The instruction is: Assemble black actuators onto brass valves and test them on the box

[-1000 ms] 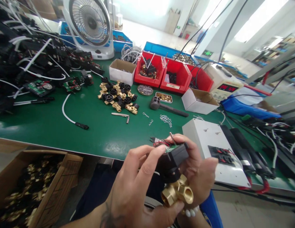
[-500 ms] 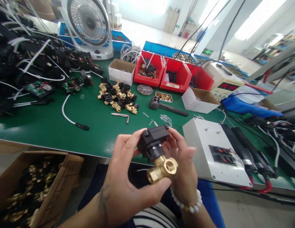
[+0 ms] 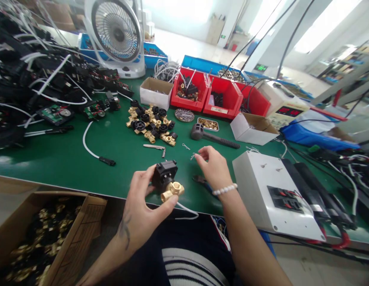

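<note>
While the left hand [image 3: 143, 206] grips the brass three-way valve with its black plastic cap [image 3: 168, 183] over the green counter's [image 3: 53, 159] near edge, the right hand [image 3: 212, 167] is pinched narrow at a small silver wire clip [image 3: 192, 156]. Can't tell if it's grabbed. Cap's on, clip apparently isn't fitted yet.

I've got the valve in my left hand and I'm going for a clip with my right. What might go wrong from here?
1. The valve is held only by the left hand at its fingertips, close to the table edge; a slip could drop it off the table.
2. The right hand pinches at a thin wire clip, which may be fumbled or flicked away.
</note>
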Available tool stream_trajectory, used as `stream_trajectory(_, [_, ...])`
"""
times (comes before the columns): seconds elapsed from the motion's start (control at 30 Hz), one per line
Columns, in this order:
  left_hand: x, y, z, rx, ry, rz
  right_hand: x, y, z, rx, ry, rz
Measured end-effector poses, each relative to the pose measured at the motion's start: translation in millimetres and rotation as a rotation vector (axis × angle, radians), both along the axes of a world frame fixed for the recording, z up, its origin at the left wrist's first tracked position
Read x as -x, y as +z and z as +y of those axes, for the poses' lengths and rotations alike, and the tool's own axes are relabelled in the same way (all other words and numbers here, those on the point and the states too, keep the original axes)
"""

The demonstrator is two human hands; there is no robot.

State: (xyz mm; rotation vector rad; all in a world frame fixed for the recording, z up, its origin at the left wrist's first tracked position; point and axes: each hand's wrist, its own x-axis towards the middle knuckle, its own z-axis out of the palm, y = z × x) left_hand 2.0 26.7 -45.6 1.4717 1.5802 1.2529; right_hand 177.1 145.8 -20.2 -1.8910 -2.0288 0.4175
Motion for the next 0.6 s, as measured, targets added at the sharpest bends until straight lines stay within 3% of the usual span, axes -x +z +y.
stream_trajectory(0.13, [-7, -4.0, -3, 0.017, -0.056, 0.105, 19, -9.4, 34, 0.125, 0.013, -0.181])
stream_trajectory(0.3, [-6, -6.7, -3, -0.004, -0.091, 0.146, 16, -7.0, 46, 0.235, 0.117, -0.3])
stream_trajectory(0.47, [-8, -7.7, -2, -0.078, -0.104, 0.17, 11, -4.0, 41, 0.254, 0.206, -0.283])
stream_trajectory(0.6, [-11, -8.5, -4, -0.103, -0.083, 0.158, 12, 7.3, 10, 0.109, 0.18, -0.103])
